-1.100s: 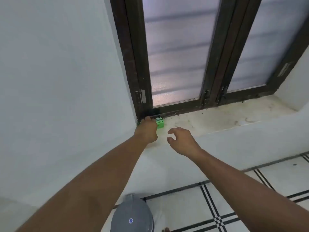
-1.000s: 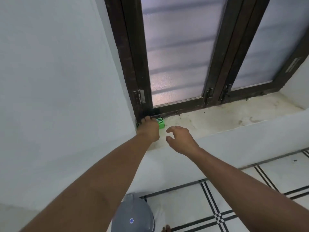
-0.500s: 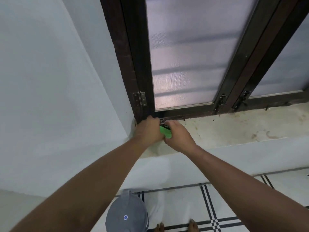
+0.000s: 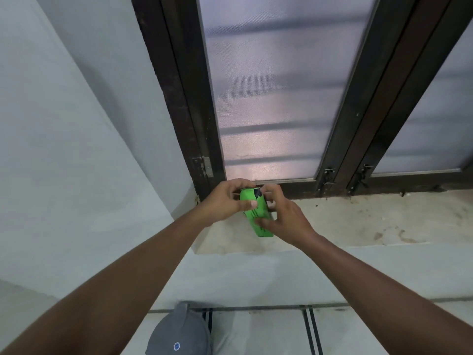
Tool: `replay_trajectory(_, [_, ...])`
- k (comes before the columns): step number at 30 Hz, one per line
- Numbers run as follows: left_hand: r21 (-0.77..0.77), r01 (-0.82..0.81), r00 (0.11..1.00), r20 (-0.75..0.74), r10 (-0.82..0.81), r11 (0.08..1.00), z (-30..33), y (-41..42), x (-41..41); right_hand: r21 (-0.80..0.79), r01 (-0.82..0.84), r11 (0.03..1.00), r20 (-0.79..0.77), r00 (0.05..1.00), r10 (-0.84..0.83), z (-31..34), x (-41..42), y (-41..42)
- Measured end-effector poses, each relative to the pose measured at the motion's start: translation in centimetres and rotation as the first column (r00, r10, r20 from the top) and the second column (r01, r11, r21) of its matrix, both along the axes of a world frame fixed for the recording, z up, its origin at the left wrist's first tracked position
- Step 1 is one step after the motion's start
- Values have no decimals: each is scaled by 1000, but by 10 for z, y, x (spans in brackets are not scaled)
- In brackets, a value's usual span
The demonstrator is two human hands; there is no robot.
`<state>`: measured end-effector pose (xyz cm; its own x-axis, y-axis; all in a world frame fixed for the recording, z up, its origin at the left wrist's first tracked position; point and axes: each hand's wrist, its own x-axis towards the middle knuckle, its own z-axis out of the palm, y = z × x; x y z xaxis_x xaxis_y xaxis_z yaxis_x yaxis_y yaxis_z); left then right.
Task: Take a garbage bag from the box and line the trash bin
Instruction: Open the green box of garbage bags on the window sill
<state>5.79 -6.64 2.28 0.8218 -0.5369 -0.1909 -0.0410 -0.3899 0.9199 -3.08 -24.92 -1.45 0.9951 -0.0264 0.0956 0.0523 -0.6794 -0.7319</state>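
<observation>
One window sill (image 4: 358, 221), one grey lidded trash bin (image 4: 179, 334) down on the floor right below. One green box (image 4: 257, 216) held just above the sill's left end, long axis running away from me, dark opening at the far end. Left hand (image 4: 225, 201) grips that far end, right hand (image 4: 284, 219) pinches the near part, fingers at the opening. No bag out yet.

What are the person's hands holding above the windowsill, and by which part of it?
Both hands hold the green box: the left hand grips its upper end, the right hand its lower right side.
</observation>
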Motion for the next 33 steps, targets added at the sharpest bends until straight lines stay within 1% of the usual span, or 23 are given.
replay_trajectory(3, [4,-21,1000,17,21,1000,2,-11,-3,-43,-15,999,30,999,16,-1,-1,-8])
replay_trajectory(6, [87,-44,997,69,38,995,5,-21,-7,-79,-18,997,22,1000,20,-2,1,-15])
replay_trajectory(10, [160,-91,991,108,75,983,7,-29,-13,-133,-7,991,9,1000,8,-1,3,-17])
replay_trajectory(13, [134,-136,983,137,118,982,5,-30,-18,-108,51,993,30,998,-48,1,5,-13])
replay_trajectory(15, [112,-176,971,182,154,978,3,-31,-23,-102,79,992,35,997,-75,3,6,-8])
replay_trajectory(17, [59,-224,954,217,206,973,1,-32,-26,-75,134,988,41,990,-132,5,7,-1])
replay_trajectory(21, [-70,-302,928,207,310,951,-5,-29,-29,48,270,962,35,962,-272,6,11,15])
replay_trajectory(24, [-112,-301,931,180,317,947,-14,-25,-29,149,350,925,-11,936,-353,5,14,23])
replay_trajectory(26, [-129,-284,947,117,299,950,-18,-24,-28,220,393,893,-49,919,-392,5,14,27])
replay_trajectory(28, [-118,-265,955,106,278,957,-19,-23,-28,336,443,831,-156,896,-415,11,13,31])
replay_trajectory(29, [-102,-254,956,125,266,962,-19,-23,-27,420,481,770,-239,877,-417,15,12,32])
replay_trajectory(31, [-85,-231,958,153,242,969,-16,-22,-23,584,559,589,-424,829,-366,23,12,32])
replay_trajectory(33, [-68,-193,967,158,202,979,-15,-23,-20,694,596,404,-521,803,-290,28,12,31])
